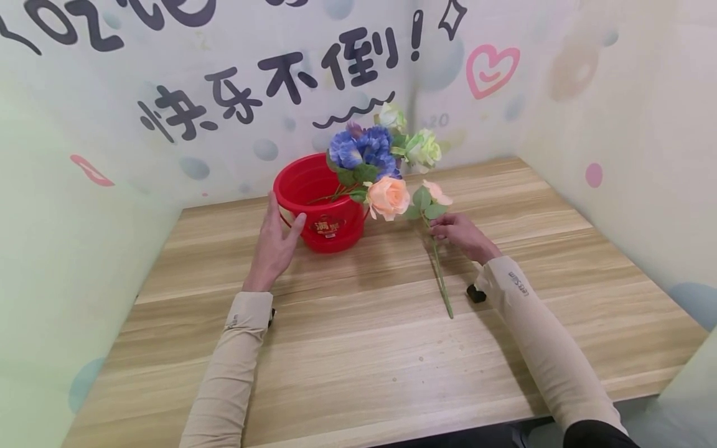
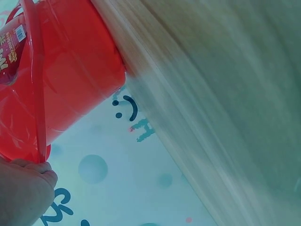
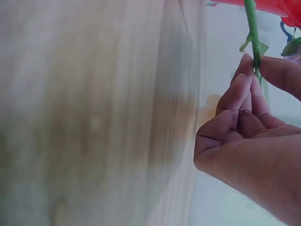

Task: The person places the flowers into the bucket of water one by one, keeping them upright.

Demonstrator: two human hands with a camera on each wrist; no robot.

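A red bucket (image 1: pixel 343 235) stands toward the back of the table. My left hand (image 1: pixel 271 249) rests against its left side, fingers straight at the rim and thumb spread across the front. The left wrist view shows this hand (image 2: pixel 23 193) by the bucket's rim and red handle (image 2: pixel 37 94). Right of the bucket, my right hand (image 1: pixel 462 236) pinches the green stem (image 3: pixel 253 28) of a peach artificial rose (image 1: pixel 437 193) between thumb and fingertips. That stem slants down toward me. Blue flowers (image 1: pixel 366 149), another peach rose (image 1: pixel 388 198) and pale green-white roses (image 1: pixel 424 149) lean out of the bucket's right side.
The wood-grain table (image 1: pixel 358 348) reaches patterned walls at the back and both sides. Large dark lettering (image 1: pixel 285 74) covers the back wall. A small black object (image 1: pixel 476 294) shows under the right cuff. A few small spots lie near the front of the table.
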